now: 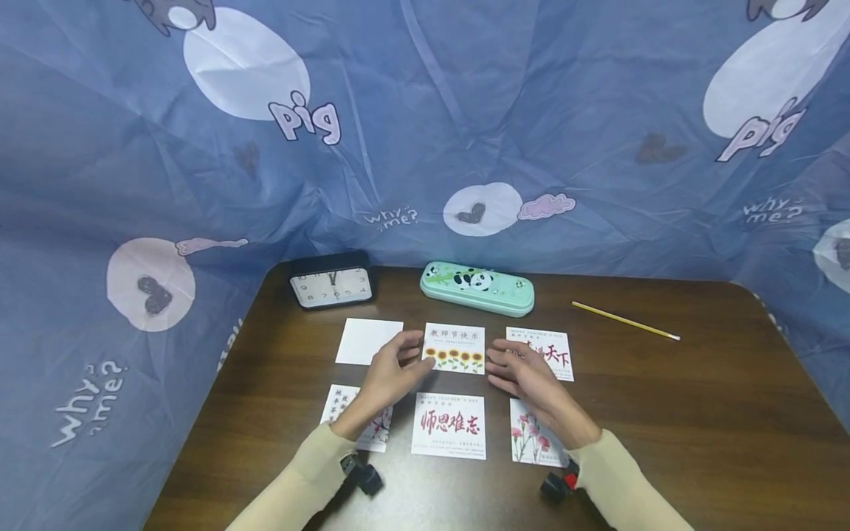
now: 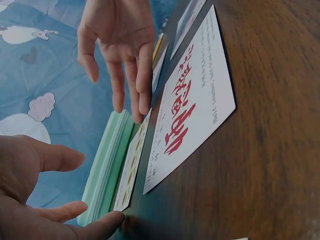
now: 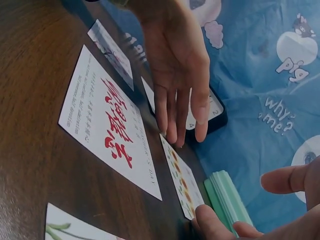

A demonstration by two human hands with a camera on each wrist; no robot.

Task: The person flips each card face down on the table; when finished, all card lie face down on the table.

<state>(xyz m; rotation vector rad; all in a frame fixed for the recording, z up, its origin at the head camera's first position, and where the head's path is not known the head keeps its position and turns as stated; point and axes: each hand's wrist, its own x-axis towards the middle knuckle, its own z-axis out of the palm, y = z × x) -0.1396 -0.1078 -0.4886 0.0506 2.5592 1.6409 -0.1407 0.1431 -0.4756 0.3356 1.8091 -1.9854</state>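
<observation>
Between my two hands lies a sunflower card [image 1: 454, 348], flat on the table. My left hand [image 1: 393, 369] is at its left edge, fingers loosely bent and holding nothing. At the card's right side my right hand [image 1: 531, 376] hovers with relaxed fingers, partly over a card with red lettering [image 1: 558, 358]. A blank white card [image 1: 365, 339] sits behind the left hand. The nearer row has a blossom card [image 1: 375, 435] partly covered by the left arm, a red-lettered card [image 1: 449, 428] in the middle, and a pink-flower card [image 1: 531, 441] partly covered by the right hand.
A black clock [image 1: 332, 284] stands at the back left of the brown table [image 1: 697, 413]. Beside it, further right, is a mint-green panda pencil case [image 1: 477, 287]. A yellow pencil [image 1: 624, 321] lies at the back right. Blue printed cloth [image 1: 412, 147] hangs behind the table.
</observation>
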